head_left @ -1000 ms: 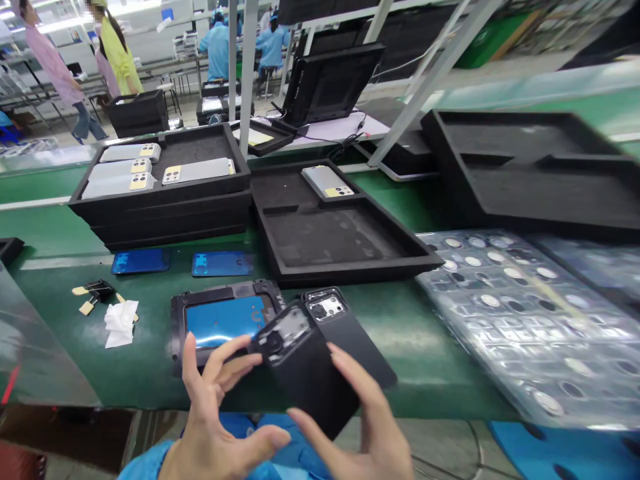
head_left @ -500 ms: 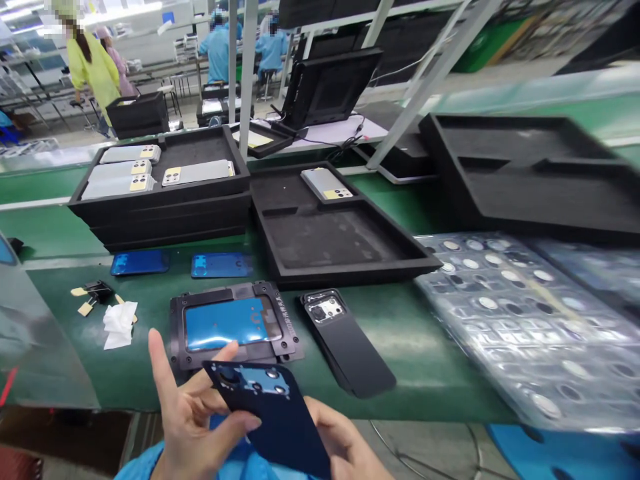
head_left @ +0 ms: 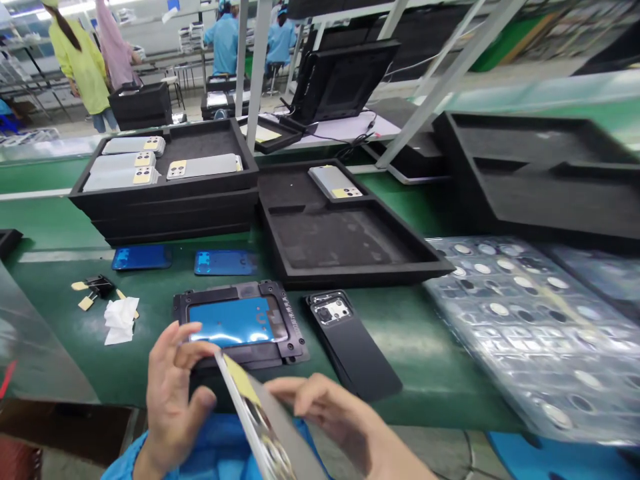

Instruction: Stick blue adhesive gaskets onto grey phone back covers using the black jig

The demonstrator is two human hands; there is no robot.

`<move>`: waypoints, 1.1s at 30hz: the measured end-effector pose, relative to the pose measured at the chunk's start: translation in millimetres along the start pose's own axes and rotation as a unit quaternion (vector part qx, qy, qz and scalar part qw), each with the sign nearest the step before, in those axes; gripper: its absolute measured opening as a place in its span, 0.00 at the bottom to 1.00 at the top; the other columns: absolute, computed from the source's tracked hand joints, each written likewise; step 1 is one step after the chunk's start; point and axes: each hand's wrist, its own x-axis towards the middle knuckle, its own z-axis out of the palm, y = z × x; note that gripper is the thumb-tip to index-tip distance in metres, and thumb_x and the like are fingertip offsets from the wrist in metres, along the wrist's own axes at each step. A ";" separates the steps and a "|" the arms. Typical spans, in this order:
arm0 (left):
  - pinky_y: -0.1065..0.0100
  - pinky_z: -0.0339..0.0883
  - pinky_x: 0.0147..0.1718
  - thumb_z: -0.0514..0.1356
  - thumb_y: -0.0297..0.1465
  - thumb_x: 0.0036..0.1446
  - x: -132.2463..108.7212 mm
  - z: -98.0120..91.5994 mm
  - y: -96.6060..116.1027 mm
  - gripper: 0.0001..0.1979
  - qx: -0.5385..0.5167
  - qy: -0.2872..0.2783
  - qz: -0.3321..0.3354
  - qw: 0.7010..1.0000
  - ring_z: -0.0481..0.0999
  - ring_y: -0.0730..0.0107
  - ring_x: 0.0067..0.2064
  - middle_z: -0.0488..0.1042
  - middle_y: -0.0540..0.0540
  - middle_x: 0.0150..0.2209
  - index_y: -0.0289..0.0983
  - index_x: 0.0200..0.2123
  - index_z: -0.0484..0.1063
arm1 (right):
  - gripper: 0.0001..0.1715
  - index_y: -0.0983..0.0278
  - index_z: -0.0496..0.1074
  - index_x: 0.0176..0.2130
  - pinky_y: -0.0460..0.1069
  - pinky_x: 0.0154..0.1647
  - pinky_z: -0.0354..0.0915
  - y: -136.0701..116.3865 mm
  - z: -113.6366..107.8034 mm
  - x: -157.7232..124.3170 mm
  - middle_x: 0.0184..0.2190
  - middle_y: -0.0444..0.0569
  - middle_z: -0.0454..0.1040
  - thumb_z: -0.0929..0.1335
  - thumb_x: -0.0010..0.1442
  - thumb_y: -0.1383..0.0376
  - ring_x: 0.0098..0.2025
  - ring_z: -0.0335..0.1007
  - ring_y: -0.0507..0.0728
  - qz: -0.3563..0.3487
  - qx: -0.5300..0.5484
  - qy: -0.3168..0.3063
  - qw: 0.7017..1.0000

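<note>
Holding the grey panel (head_left: 290,437) between you and the fixture (head_left: 294,337), by the bench's (head_left: 450,393) near edge, your R hand (head_left: 333,413) has bent fingers on it, grip partly hidden; your L hand (head_left: 175,397) is half open, fingertip at the top corner, thumb clear. Panel's bottom is cut off, camera cutouts (head_left: 261,423) hard to make out. Count: 1 panel held, 1 fixture, 2 blue pcs (head_left: 141,257), 2+ dark panels (head_left: 361,350) stacked. Panel's steeply tilted, camera end twd L hand, long axis foreshortened, exact line unclear
</note>
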 end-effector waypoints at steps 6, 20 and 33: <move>0.67 0.71 0.56 0.67 0.38 0.62 24.9 -29.3 -22.9 0.16 0.079 0.131 -0.087 0.984 0.79 0.65 0.54 0.79 0.44 0.51 0.42 0.52 0.76 | 0.21 0.57 0.73 0.44 0.64 0.64 0.68 -25.7 -35.6 22.1 0.62 0.59 0.75 0.78 0.54 0.55 0.65 0.71 0.70 -0.065 -0.335 0.138 0.930; 0.54 0.63 0.66 0.66 0.43 0.60 42.8 -17.4 -46.8 0.19 0.090 0.114 -0.179 0.973 0.71 0.53 0.65 0.73 0.40 0.63 0.41 0.50 0.75 | 0.24 0.55 0.70 0.52 0.63 0.59 0.75 -22.0 -54.3 74.6 0.63 0.51 0.75 0.75 0.57 0.60 0.64 0.72 0.69 -0.039 -0.465 0.030 0.884; 0.54 0.65 0.65 0.72 0.40 0.53 35.5 -17.4 -44.6 0.21 0.083 0.090 -0.222 0.967 0.71 0.51 0.66 0.67 0.39 0.67 0.41 0.49 0.75 | 0.22 0.53 0.69 0.51 0.61 0.56 0.78 -23.7 -56.5 89.5 0.64 0.48 0.74 0.75 0.59 0.60 0.64 0.71 0.69 -0.049 -0.493 -0.015 0.869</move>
